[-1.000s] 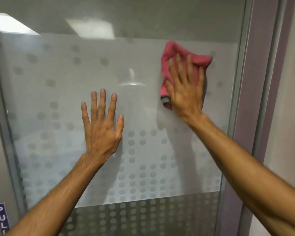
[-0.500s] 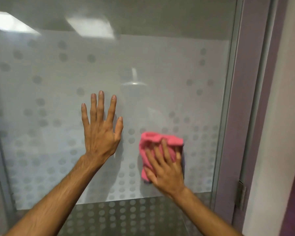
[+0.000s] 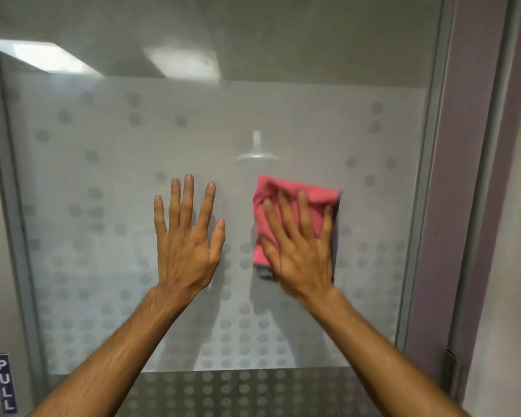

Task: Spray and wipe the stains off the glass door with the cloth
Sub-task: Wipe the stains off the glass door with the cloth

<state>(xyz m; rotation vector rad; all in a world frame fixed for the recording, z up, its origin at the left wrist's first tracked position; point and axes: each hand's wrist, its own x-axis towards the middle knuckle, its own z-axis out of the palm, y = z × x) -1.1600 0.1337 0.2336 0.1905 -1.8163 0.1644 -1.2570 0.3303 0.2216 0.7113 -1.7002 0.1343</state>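
Observation:
The glass door fills the view, frosted with a pattern of grey dots. My left hand lies flat on the glass at the centre, fingers spread, holding nothing. Just to its right, my right hand presses a folded pink cloth flat against the glass, fingers spread over it. The cloth's top and left edges stick out from under the hand. No spray bottle is in view.
A metal frame borders the door on the right, with a purple jamb and a hinge beyond it. A blue PULL label sits at the lower left. Ceiling lights reflect in the upper glass.
My right hand swept the cloth from the upper right down to the lower middle of the glass, then back up to mid-height. My left hand stayed flat on the glass.

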